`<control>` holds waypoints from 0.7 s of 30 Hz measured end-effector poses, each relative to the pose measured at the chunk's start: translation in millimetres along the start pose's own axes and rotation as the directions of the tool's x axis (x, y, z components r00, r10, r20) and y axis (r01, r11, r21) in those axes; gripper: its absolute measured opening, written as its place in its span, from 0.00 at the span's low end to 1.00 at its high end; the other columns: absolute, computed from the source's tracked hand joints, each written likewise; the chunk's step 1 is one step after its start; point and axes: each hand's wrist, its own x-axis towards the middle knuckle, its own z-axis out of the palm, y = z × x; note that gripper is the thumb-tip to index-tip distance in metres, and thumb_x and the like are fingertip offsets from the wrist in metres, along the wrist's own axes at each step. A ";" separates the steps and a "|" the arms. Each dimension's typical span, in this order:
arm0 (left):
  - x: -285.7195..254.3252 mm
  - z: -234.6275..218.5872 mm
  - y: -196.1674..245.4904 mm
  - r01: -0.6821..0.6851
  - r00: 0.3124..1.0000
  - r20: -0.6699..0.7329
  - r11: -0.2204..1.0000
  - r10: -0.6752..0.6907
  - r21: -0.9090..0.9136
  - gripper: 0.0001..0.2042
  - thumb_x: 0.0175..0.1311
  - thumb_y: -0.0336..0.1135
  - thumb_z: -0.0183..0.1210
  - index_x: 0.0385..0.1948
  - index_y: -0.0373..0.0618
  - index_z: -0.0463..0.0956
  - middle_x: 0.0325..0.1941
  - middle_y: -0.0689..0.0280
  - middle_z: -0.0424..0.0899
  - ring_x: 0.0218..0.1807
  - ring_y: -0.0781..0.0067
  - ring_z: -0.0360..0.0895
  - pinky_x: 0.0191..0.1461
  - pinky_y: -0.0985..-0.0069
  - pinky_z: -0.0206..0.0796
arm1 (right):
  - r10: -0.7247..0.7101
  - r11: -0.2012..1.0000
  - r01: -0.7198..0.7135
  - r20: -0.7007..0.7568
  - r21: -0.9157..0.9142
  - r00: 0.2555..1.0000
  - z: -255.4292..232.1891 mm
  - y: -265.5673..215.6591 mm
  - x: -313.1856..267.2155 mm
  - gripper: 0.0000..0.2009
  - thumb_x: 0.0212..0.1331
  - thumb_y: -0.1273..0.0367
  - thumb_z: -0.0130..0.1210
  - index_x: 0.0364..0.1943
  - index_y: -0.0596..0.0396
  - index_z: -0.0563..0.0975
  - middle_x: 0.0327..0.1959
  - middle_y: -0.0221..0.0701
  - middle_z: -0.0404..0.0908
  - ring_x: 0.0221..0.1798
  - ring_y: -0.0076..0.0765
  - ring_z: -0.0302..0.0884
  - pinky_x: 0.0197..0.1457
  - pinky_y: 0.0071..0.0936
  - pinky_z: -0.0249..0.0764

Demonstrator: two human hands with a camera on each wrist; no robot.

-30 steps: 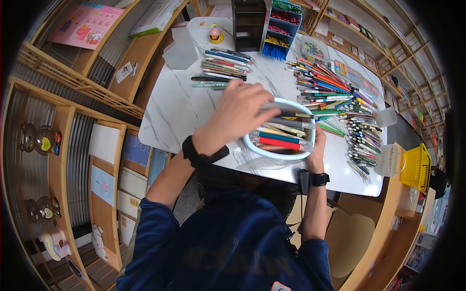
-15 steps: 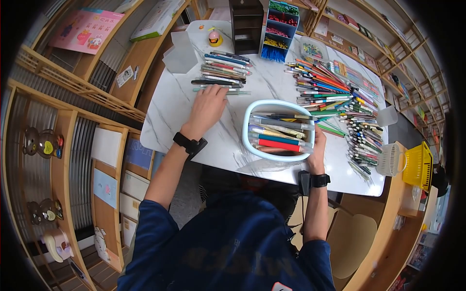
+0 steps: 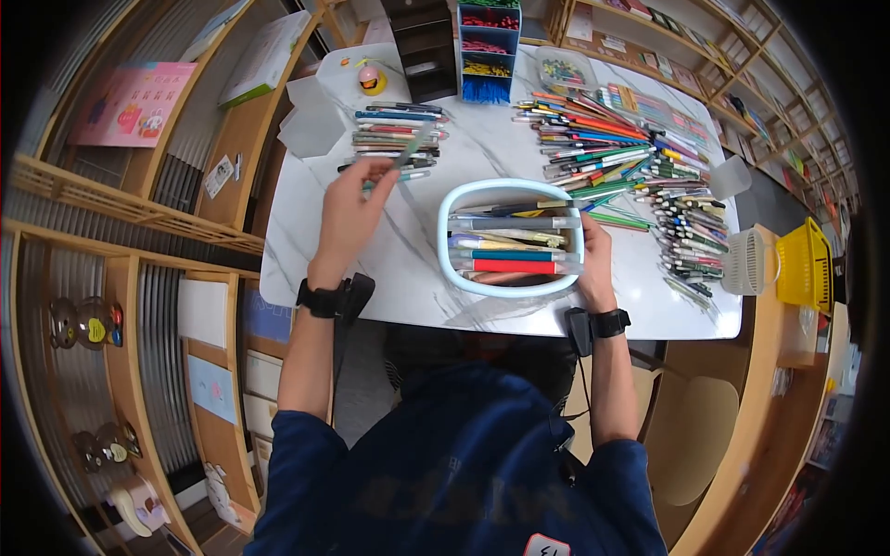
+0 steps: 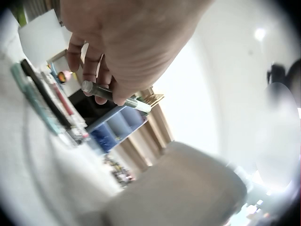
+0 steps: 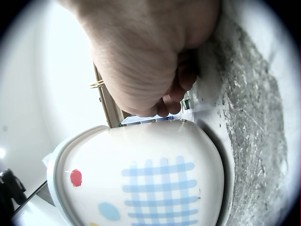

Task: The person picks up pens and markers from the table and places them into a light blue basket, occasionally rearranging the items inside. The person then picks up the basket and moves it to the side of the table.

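Between thumb and fingers, my left hand pinches a slim pen with a clear, dark barrel and a pale end, raised above the table. Just beyond it lies a row of pens, side by side. My right hand holds the right end of a white bin with a pale blue rim, its fingers curved against the outer wall. Printed on that wall are a blue check and coloured dots. Inside the bin, several pens lie flat, among them a red pen and a grey one.
A large heap of pens and pencils spreads over the table's right side. At the back stand a blue compartment organizer and a dark rack. White and yellow baskets sit at the right edge. Wooden shelves line the left.
My left hand went from over the bin to the near end of the pen row, then lifted a pen off it. My right hand stayed at the bin. The head view has shifted.
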 end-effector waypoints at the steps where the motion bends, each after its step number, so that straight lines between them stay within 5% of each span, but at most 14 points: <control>1: -1.5 -2.7 14.4 -0.054 0.998 0.022 0.989 0.058 -0.139 0.11 0.69 0.30 0.64 0.49 0.40 0.81 0.45 0.62 0.88 0.48 0.72 0.84 0.51 0.74 0.72 | -0.001 1.000 0.001 0.001 0.001 1.000 0.1 2.5 0.8 0.12 0.67 0.71 0.57 0.49 0.63 0.82 0.41 0.33 0.88 0.43 0.24 0.81 0.50 0.25 0.77; 3: -7.2 -1.9 43.3 -0.144 0.985 0.026 0.902 0.169 -0.408 0.11 0.70 0.29 0.63 0.52 0.38 0.80 0.46 0.66 0.87 0.50 0.78 0.82 0.50 0.78 0.73 | 0.001 1.000 -0.001 0.013 0.021 1.000 0.9 1.1 1.1 0.11 0.68 0.71 0.57 0.49 0.63 0.82 0.41 0.33 0.88 0.44 0.24 0.82 0.51 0.25 0.77; 6: -26.1 11.3 87.1 -0.097 0.956 0.179 0.828 0.231 -0.552 0.12 0.70 0.26 0.63 0.53 0.37 0.79 0.47 0.63 0.88 0.51 0.76 0.83 0.54 0.77 0.73 | 0.020 0.997 -0.021 0.005 0.071 1.000 2.3 1.0 0.2 0.11 0.69 0.71 0.57 0.49 0.63 0.82 0.42 0.33 0.88 0.45 0.24 0.82 0.51 0.25 0.77; 9: -32.5 32.3 95.8 -0.073 0.895 0.360 0.882 0.264 -0.466 0.12 0.69 0.29 0.64 0.51 0.38 0.80 0.47 0.61 0.88 0.52 0.70 0.84 0.56 0.72 0.74 | 0.033 0.996 -0.034 0.014 0.080 0.999 1.8 -1.2 -0.3 0.11 0.69 0.71 0.57 0.49 0.63 0.82 0.42 0.33 0.88 0.44 0.23 0.81 0.51 0.25 0.77; 11: -35.0 43.3 91.5 -0.314 0.851 0.363 0.921 0.380 -0.229 0.11 0.66 0.30 0.65 0.47 0.39 0.82 0.47 0.59 0.87 0.53 0.64 0.84 0.57 0.66 0.74 | 0.002 0.999 -0.003 0.024 0.049 1.000 -0.4 5.3 0.8 0.10 0.69 0.71 0.57 0.49 0.62 0.82 0.42 0.33 0.88 0.44 0.23 0.81 0.50 0.25 0.77; 13: -38.0 54.5 80.8 -0.579 0.781 0.287 0.815 0.555 0.000 0.10 0.62 0.34 0.67 0.41 0.41 0.85 0.47 0.58 0.86 0.55 0.55 0.81 0.59 0.60 0.72 | 0.003 1.000 -0.004 0.027 0.031 1.000 -0.9 2.9 0.8 0.10 0.70 0.72 0.56 0.50 0.63 0.82 0.42 0.32 0.88 0.43 0.23 0.81 0.50 0.24 0.77; 16: -39.5 51.0 77.1 -0.639 0.754 0.294 0.759 0.587 0.124 0.10 0.61 0.35 0.68 0.40 0.41 0.85 0.46 0.61 0.86 0.55 0.57 0.81 0.60 0.62 0.70 | 0.000 0.999 -0.001 0.007 0.032 1.000 1.3 -0.1 0.1 0.10 0.71 0.72 0.55 0.50 0.63 0.82 0.41 0.33 0.88 0.43 0.23 0.81 0.50 0.24 0.77; 21: -40.3 45.2 82.6 -0.591 0.761 0.362 0.806 0.538 0.043 0.11 0.60 0.37 0.69 0.39 0.42 0.85 0.46 0.63 0.85 0.55 0.58 0.79 0.60 0.63 0.69 | 0.015 1.000 -0.015 0.006 0.022 1.000 0.8 3.3 1.3 0.10 0.71 0.72 0.55 0.50 0.63 0.82 0.39 0.32 0.87 0.41 0.22 0.80 0.47 0.23 0.76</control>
